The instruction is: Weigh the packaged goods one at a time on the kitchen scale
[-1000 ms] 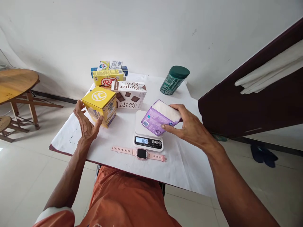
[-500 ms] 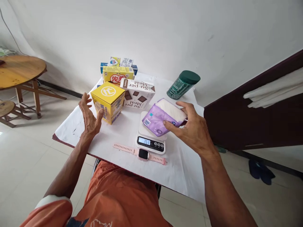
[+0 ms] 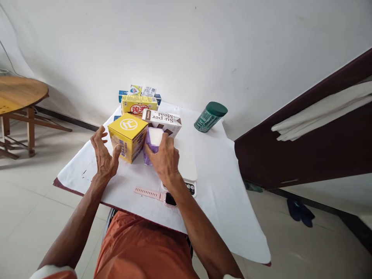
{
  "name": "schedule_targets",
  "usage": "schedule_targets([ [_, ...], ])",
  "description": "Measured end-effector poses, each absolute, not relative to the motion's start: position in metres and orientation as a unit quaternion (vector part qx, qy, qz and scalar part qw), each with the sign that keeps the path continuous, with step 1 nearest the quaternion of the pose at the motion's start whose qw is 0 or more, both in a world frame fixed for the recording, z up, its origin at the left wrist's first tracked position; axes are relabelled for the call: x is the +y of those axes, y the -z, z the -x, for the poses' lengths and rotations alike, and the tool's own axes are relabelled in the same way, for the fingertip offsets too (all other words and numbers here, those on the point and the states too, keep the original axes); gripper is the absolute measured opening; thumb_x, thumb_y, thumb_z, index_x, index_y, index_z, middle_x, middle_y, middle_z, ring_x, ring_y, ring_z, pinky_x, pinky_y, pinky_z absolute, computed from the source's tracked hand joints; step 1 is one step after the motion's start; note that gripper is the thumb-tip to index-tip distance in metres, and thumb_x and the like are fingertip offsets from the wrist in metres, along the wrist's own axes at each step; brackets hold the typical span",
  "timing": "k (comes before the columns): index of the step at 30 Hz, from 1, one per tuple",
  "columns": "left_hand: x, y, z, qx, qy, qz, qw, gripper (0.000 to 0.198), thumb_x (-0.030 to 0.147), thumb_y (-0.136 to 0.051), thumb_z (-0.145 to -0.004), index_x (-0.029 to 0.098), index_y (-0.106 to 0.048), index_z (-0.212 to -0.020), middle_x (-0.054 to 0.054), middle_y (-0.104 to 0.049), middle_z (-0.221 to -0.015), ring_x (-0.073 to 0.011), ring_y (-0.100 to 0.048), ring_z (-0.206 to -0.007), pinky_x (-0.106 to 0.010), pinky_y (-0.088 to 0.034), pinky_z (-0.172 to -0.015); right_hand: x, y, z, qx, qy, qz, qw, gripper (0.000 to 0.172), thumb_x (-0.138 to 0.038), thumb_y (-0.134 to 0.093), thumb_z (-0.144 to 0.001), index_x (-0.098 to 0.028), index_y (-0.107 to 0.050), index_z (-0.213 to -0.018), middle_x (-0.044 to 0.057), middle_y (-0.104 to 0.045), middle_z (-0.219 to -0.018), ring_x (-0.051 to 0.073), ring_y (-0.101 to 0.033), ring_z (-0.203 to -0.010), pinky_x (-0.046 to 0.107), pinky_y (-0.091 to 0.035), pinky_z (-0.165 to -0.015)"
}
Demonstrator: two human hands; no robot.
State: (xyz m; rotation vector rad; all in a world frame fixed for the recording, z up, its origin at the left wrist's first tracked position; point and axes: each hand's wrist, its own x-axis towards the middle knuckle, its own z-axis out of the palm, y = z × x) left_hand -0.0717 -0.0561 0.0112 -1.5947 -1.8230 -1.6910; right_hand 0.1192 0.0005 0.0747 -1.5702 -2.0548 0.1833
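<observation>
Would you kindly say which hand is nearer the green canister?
Right. The right hand is in front and left of the green canister; the left hand is farther left, beside the yellow box.

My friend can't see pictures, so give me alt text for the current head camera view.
A person's right hand grips a purple packet beside a yellow box, the open left hand at its other side. A white scale, pink watch, green canister and more boxes share the table.

Right forearm (image 3: 200, 221) hides scale (image 3: 188, 164) display, part of watch (image 3: 170, 199); wooden table (image 3: 21, 91) cropped left.
</observation>
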Motion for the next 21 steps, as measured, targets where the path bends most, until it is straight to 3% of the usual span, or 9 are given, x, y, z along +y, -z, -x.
schedule_targets([
  [5,-0.056,-0.011,0.072,-0.602,0.570,0.550,0.101,0.080,0.068,-0.050,-0.100,0.017,-0.036,-0.160,-0.024,-0.050,-0.148,-0.0340,-0.057,-0.126,-0.051,-0.053,-0.096,-0.009,-0.070,-0.134,-0.791,-0.145,0.530,0.269,0.076,-0.054,-0.074,-0.090,-0.014,-0.045,-0.148,0.023,-0.069,-0.132,0.038,-0.070,-0.116,0.053,-0.061,-0.093],
  [11,-0.055,-0.010,0.072,-0.608,0.574,0.541,0.092,0.082,0.072,-0.052,-0.098,0.020,-0.039,-0.160,-0.022,-0.050,-0.145,-0.0385,-0.056,-0.127,-0.055,-0.054,-0.093,0.040,-0.101,-0.220,-0.743,-0.163,0.569,0.312,0.077,-0.079,-0.058,-0.089,-0.021,-0.051,-0.141,0.016,-0.072,-0.124,0.029,-0.073,-0.087,0.053,-0.061,-0.083],
  [14,-0.056,-0.011,0.071,-0.614,0.565,0.544,0.087,0.079,0.068,-0.052,-0.099,0.023,-0.037,-0.162,-0.022,-0.048,-0.148,-0.0406,-0.055,-0.130,-0.059,-0.055,-0.093,0.103,-0.111,-0.264,-0.706,-0.063,0.617,0.343,0.077,-0.075,-0.068,-0.083,-0.019,-0.053,-0.134,0.019,-0.065,-0.133,0.036,-0.066,-0.115,0.058,-0.052,-0.103],
  [16,-0.056,-0.012,0.071,-0.621,0.553,0.548,0.090,0.075,0.064,-0.051,-0.101,0.024,-0.035,-0.164,-0.022,-0.048,-0.149,-0.0412,-0.055,-0.131,-0.061,-0.055,-0.094,0.150,-0.110,-0.283,-0.670,-0.035,0.657,0.344,0.090,-0.069,-0.080,-0.073,-0.017,-0.049,-0.140,0.024,-0.055,-0.145,0.041,-0.052,-0.137,0.059,-0.045,-0.113],
  [21,-0.056,-0.012,0.072,-0.643,0.530,0.544,0.095,0.075,0.062,-0.048,-0.103,0.025,-0.031,-0.166,-0.023,-0.048,-0.149,-0.0421,-0.053,-0.131,-0.063,-0.055,-0.094,0.243,-0.102,-0.294,-0.593,-0.080,0.725,0.341,0.117,-0.065,-0.089,-0.059,-0.018,-0.035,-0.152,0.027,-0.036,-0.160,0.046,-0.034,-0.151,0.060,-0.038,-0.118],
])
